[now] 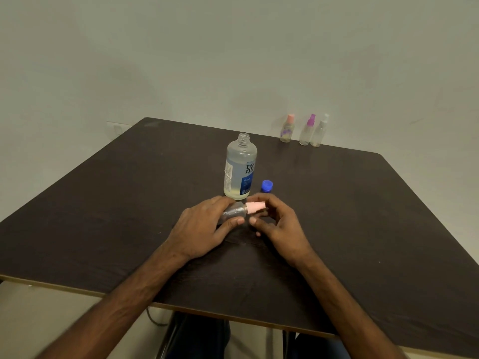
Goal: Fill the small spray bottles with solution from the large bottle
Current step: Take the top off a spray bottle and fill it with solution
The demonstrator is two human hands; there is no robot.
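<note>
Spray bottle (pixel 234 211), small and clear, is the item in work. One view is available.

Head view. The spray bottle lies horizontal at 6 o'clock from the large bottle (pixel 240 168), close in front of it and low over the table (pixel 363 229). Whether it rests on the surface cannot be told. Its pink cap (pixel 255 207) points to 3 o'clock.

The left hand (pixel 204 226) grips the clear body, fingers over the top and thumb beneath. This steadies the body against twisting. The right hand (pixel 277 224) curls its fingers and thumb round the pink cap, a grip suited to turning the cap on its thread. Judgement: the step in hand is loosening or tightening the cap. Which of the two cannot be determined, since the level inside the spray bottle is not readable.

The large bottle stands upright near the table centre with its neck open, ready for pouring. Its blue cap (pixel 267 186) sits on the table at 4 o'clock from it, just beside the base, out of the hands' way yet within reach.

Three small spray bottles (pixel 307 130) stand upright in a row at 1 o'clock, at the far edge, well apart from the work area. Their caps are pink, purple and white. Their fill state is too small to tell.
</note>
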